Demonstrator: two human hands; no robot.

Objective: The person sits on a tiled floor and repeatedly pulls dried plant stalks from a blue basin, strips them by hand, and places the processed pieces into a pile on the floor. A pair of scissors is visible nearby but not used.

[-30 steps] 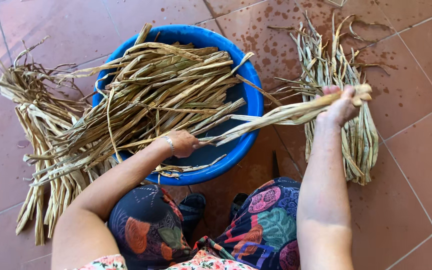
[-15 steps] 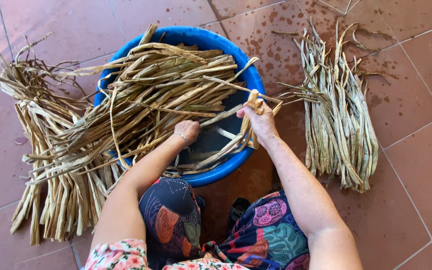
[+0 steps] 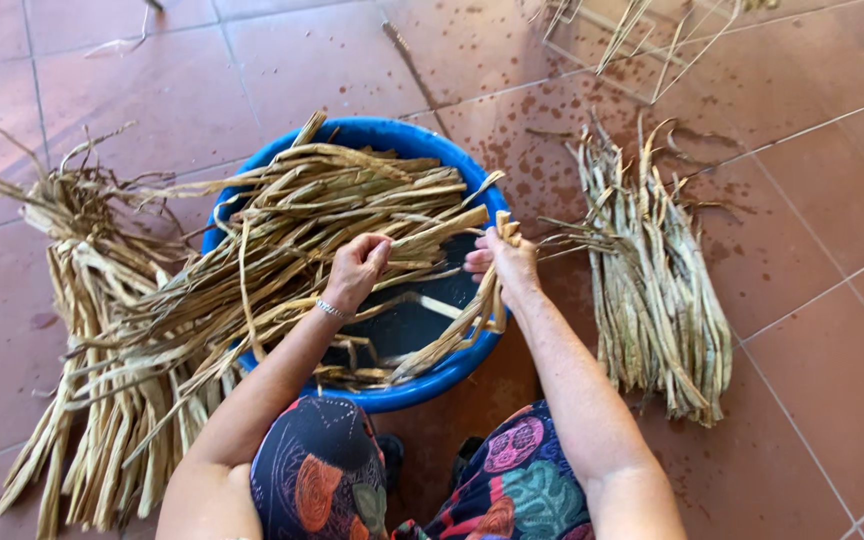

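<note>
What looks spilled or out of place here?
Dark wet spatter dots the floor tiles right of the blue tub. Dried strips overhang the tub's left rim onto the floor. Nothing looks damaged.

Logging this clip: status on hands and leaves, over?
Left hand pinching dry leaf strips over blue tub. Right hand shut on strip bundle. Nothing in the way.

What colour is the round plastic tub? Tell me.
Bright blue round plastic tub, clearest in the head view.
</note>
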